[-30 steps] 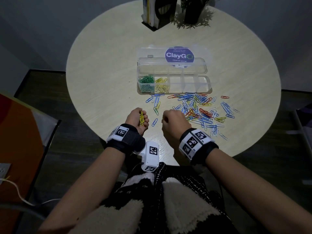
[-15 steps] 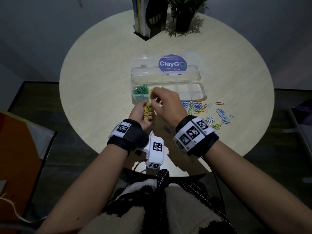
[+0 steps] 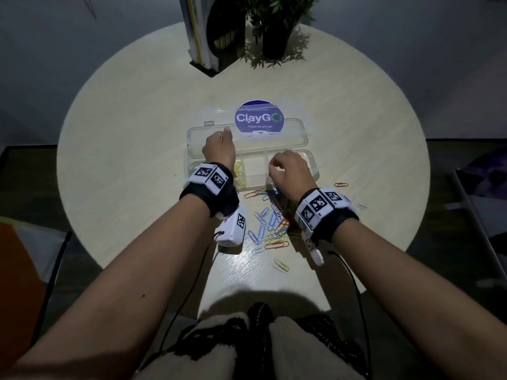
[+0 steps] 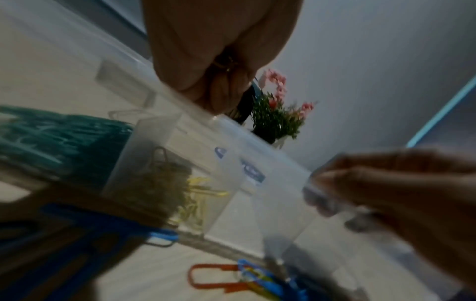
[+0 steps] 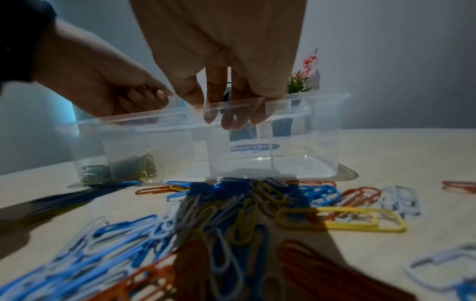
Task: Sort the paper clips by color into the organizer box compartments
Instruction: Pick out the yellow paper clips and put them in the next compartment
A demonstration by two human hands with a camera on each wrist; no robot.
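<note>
The clear organizer box (image 3: 311,163) lies open mid-table, its lid (image 3: 290,133) folded back. My left hand (image 3: 219,142) hovers over the box's left end, fingers curled round yellow paper clips (image 4: 223,63). Below it sit the green clips (image 4: 64,138) in the leftmost compartment and yellow clips (image 3: 238,171) in the one beside it. My right hand (image 3: 285,167) hangs over the middle compartments; its fingers (image 5: 226,114) droop loosely past the rim, nothing visible in them. The mixed pile of clips (image 3: 274,218) lies just in front of the box, under my right wrist.
A potted plant (image 3: 275,37) and a book stand (image 3: 211,39) stand at the table's far edge. Stray clips lie apart: an orange one (image 3: 341,184) to the right, a yellow one (image 3: 281,266) near the front edge. Bare tabletop (image 3: 123,149) stretches left of the box.
Both hands have moved forward from the table's near edge to above the box. The right hand, a fist before, crossed from the yellow compartment to the middle ones, fingers loosened.
</note>
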